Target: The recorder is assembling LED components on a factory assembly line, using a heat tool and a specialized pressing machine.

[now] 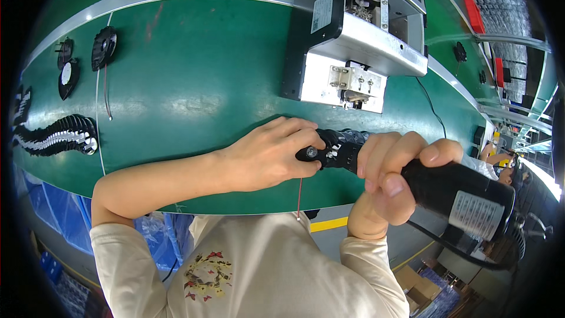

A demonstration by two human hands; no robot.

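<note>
Gripped in the right hand (391, 171), one black electric screwdriver (462, 197) points left into a small black fan (335, 148) at the near edge of the green conveyor belt (194, 82). Left hand (273, 153) fingers curl over the fan, half hiding it. Farther left, one overlapping row of fans (56, 135); three loose fans (82, 59) beyond. One grey machine (353, 35) stands farthest.
</note>
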